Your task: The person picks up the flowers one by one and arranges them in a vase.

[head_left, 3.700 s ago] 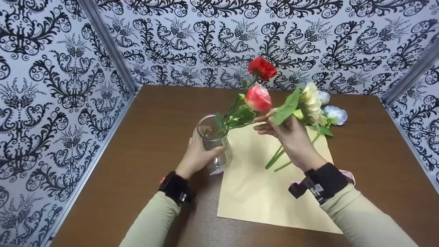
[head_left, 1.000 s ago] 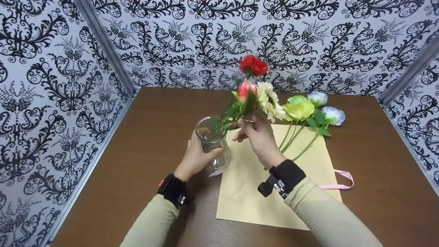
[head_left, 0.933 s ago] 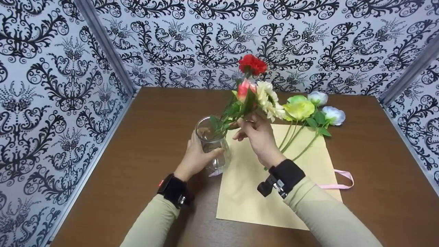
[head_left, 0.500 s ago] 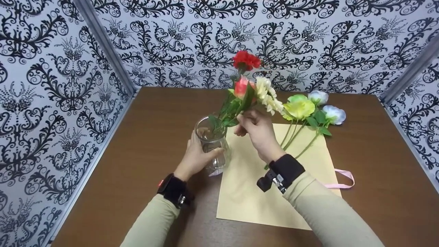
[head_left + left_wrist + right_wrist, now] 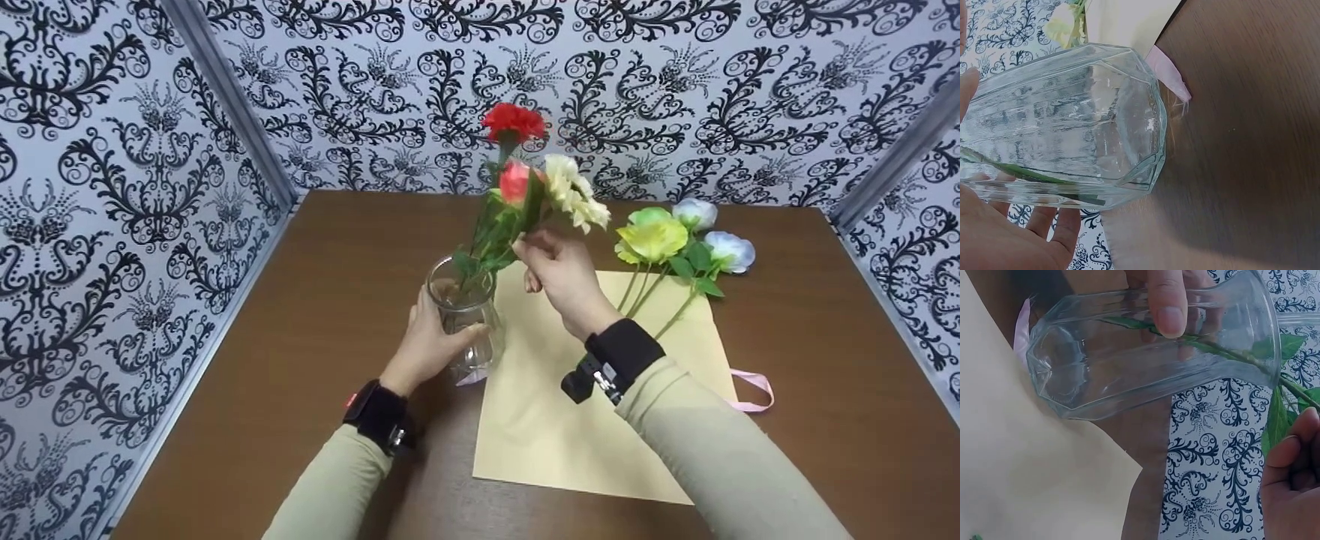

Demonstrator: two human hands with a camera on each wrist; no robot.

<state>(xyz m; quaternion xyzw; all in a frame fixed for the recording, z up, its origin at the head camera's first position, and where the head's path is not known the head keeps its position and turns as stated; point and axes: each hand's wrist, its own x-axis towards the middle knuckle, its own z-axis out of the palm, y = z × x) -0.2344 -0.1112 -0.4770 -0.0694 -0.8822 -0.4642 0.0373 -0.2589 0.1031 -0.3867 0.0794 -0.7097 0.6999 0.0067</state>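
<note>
A clear glass vase [image 5: 480, 350] stands on the table, and my left hand [image 5: 433, 339] grips its side, thumb at the front. Green stem [image 5: 1213, 347] shows inside the glass in the right wrist view. Out of the mouth rise a red carnation [image 5: 517, 122] and a pink rose [image 5: 513, 182]. Beside them is a cream daisy-like flower [image 5: 571, 191] with a long leaf. My right hand [image 5: 566, 274] pinches this flower's stem just right of the vase mouth; leaves and fingers hide where its lower end lies.
A beige paper sheet [image 5: 585, 442] lies right of the vase. On its far edge rest a yellow-green flower [image 5: 654, 238] and two pale blue flowers [image 5: 729, 252]. Pink ribbon [image 5: 756, 390] pokes out at right, with another pink ribbon end [image 5: 1168, 72] by the vase base.
My right hand has brought the cream flower leftward to the vase, then slightly upward. The carnation and rose have swung left and stand more upright. My left hand keeps its hold on the vase.
</note>
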